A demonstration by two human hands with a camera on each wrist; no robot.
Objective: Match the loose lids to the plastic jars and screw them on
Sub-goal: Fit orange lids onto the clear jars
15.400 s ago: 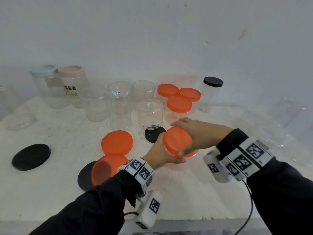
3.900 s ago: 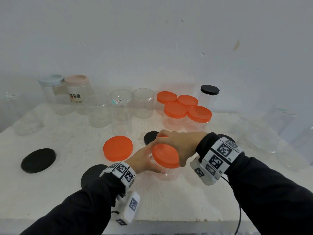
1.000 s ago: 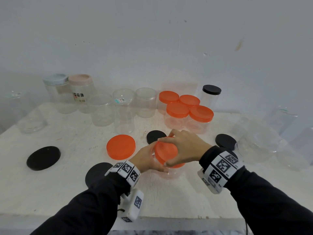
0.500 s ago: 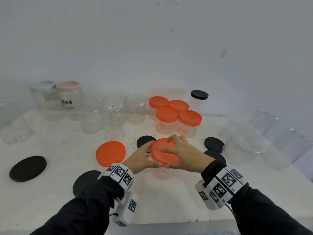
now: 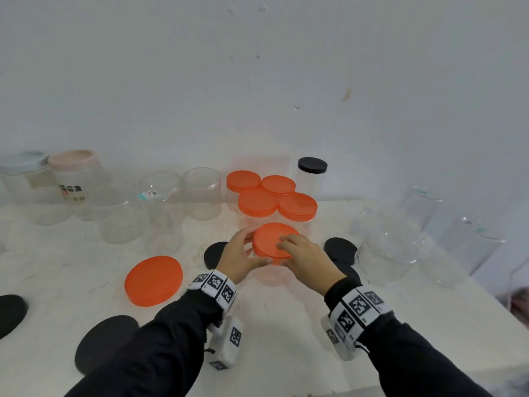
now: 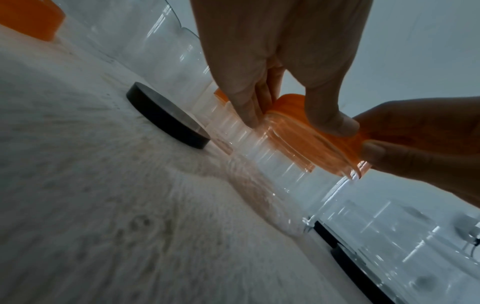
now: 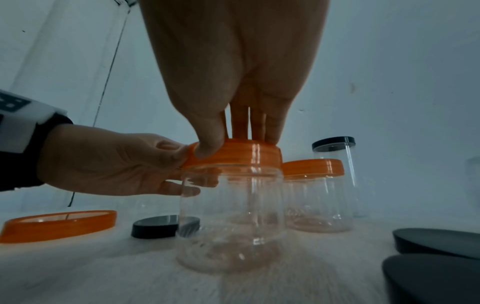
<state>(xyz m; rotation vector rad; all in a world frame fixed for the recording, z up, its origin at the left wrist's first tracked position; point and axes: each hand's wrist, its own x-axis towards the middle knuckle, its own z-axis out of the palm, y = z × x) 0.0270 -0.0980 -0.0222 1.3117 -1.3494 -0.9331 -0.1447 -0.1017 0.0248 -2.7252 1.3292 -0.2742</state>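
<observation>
A clear plastic jar [image 5: 270, 275] [image 7: 231, 216] stands upright on the white table [image 5: 286, 325], with an orange lid [image 5: 272, 239] [image 7: 249, 156] [image 6: 298, 131] level on its mouth. My left hand [image 5: 246, 250] [image 7: 116, 162] grips the jar at its neck from the left, the thumb against the lid's rim. My right hand [image 5: 289, 250] [image 7: 228, 115] comes from above and grips the lid, thumb on the near rim and fingers over the top. The jar's threads are hidden under the lid.
Several closed orange-lidded jars [image 5: 276, 203] stand just behind, beside a black-lidded jar [image 5: 312, 176]. Open clear jars [image 5: 161, 207] line the back left and more lie at the right [image 5: 386, 253]. A loose orange lid [image 5: 153, 280] and black lids [image 5: 106, 342] [image 5: 340, 249] lie around.
A second ago the jar was tilted in both hands. Now it stands upright with the lid level, farther back and close to the orange-lidded group.
</observation>
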